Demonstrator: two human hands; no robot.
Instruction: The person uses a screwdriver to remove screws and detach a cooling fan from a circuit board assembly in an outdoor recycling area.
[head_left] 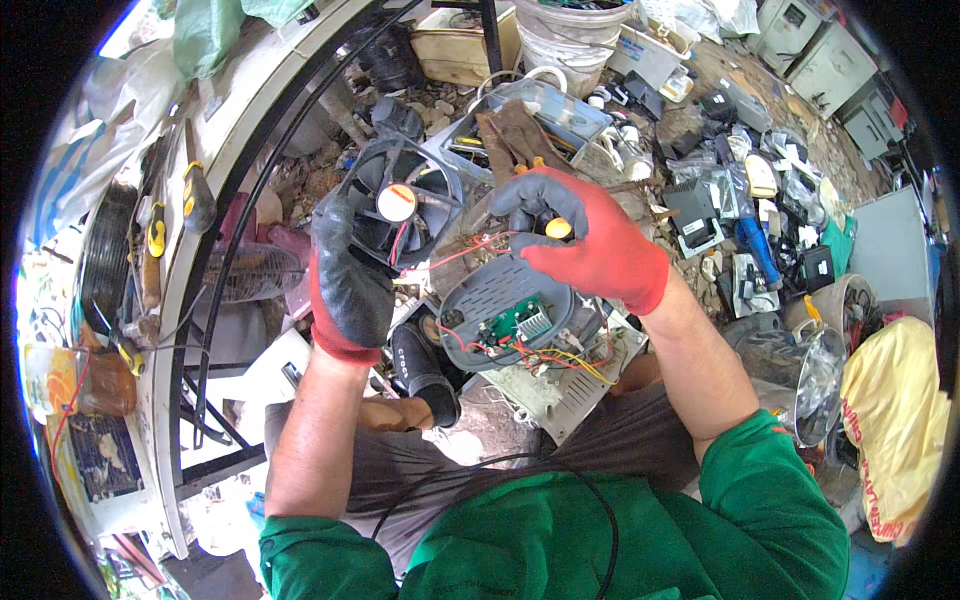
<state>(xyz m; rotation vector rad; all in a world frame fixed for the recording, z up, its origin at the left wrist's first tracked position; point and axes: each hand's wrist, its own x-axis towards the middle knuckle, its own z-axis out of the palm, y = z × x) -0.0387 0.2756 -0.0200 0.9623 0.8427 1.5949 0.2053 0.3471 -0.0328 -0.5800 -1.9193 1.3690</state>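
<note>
My left hand [350, 270], in a red and black glove, grips a square black cooling fan [425, 185] by its left edge. A round pale label with an orange band sits on the fan's hub. A thin red wire [455, 260] stretches from the fan to my right hand [590, 235], gloved alike, whose fingers and thumb are closed around its end. A round yellow end of something [558, 229] shows inside that grip; the rest is hidden. Below the hands lies a grey plastic housing [470, 310] with a green circuit board [515, 322] and red and yellow wires.
A pale vented casing [565, 400] lies under the housing, between my legs. Left stands a metal-framed table [225, 130] with a yellow-and-black screwdriver [197, 195]. Scrap electronics [700, 210] cover the ground at right, near a yellow sack [895, 430]. A white bucket [570, 50] stands behind.
</note>
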